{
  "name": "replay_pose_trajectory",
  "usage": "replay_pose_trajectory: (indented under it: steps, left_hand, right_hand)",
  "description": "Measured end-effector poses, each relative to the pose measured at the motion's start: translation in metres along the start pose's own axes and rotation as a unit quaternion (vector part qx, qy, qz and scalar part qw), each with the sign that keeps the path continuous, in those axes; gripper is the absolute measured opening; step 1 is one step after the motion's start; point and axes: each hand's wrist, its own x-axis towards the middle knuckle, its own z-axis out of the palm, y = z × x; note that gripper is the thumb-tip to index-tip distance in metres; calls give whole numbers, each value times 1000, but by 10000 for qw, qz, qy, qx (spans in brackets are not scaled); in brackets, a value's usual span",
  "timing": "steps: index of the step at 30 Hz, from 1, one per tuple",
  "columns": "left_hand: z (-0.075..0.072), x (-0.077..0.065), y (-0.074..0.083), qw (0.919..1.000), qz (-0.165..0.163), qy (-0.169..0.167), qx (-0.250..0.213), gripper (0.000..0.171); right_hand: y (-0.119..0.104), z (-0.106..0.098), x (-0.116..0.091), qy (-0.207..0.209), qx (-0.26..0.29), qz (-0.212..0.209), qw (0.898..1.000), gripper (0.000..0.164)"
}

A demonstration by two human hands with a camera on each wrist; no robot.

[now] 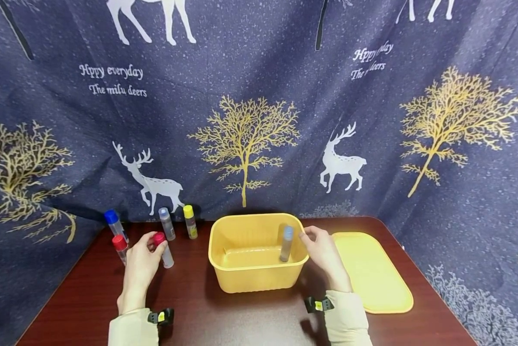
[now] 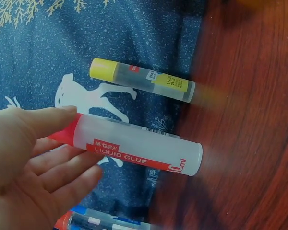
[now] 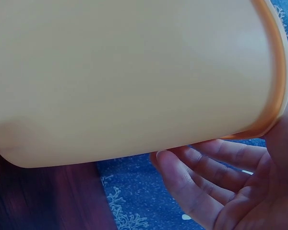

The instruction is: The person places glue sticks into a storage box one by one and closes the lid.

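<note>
Well, from my end the biggest thing on the head feed is the dark blue cloth (image 1: 267, 57), hanging beyond the far edge of the brown surface (image 1: 189, 307). Near the middle of that far edge I have the yellow bin (image 1: 259, 279), open at the top, and along the right edge the yellow lid (image 1: 371, 271) lies flat. The right grip (image 1: 325, 252) holds the bin at the end toward the surface's right edge, and on my right wrist feed its fingers lie against the outer wall. The left grip (image 1: 139, 266), over toward the left edge, pinches a glue bottle (image 1: 168, 259) by its red cap. I see that bottle tilted over the left part of the surface; I can't tell whether its base touches down. Beyond it, near the far edge, a yellow-capped bottle (image 1: 191, 227) and a clear-bodied bottle (image 1: 168, 228) stand a little apart. By the far left corner stands a blue-capped bottle (image 1: 115, 223), with a red-capped bottle (image 1: 120, 242) just nearer me along the left edge, partly hidden by the left grip. One pale-blue-capped bottle (image 1: 286, 245) stands inside the bin, near the right grip.
</note>
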Motion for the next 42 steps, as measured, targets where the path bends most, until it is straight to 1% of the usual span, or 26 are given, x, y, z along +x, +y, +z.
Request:
replay_pose_trajectory:
  steps: [4,10,16,22,26,34,42]
  left_hand:
    - [0,0,0,9998,-137,-123,34,41]
    - [0,1,1,9997,-229,-117,7,42]
    - [0,0,2,9998,-200,-33,69,42]
    - [-2,-1,10,9998,-165,24,83,40]
    - [-2,-1,18,10000,-56,38,9,38]
    - [1,-2,36,9991,358,216,-77,31]
    - [-2,-5,48,9970,657,402,-55,32]
  right_hand:
    - [0,0,0,-14,27,-9,10000,22]
    - [1,-1,0,-36,-17,-22,10000,21]
    - [1,0,0,-28,-44,-26,10000,20]
    - [1,0,-1,-51,-42,-2,10000,21]
    - [1,-1,-1,-54,-78,-21,10000,22]
    - [0,-1,-1,-15,-112,-30,9999,22]
    - [-1,-1,-2,-24,-36,23,10000,22]
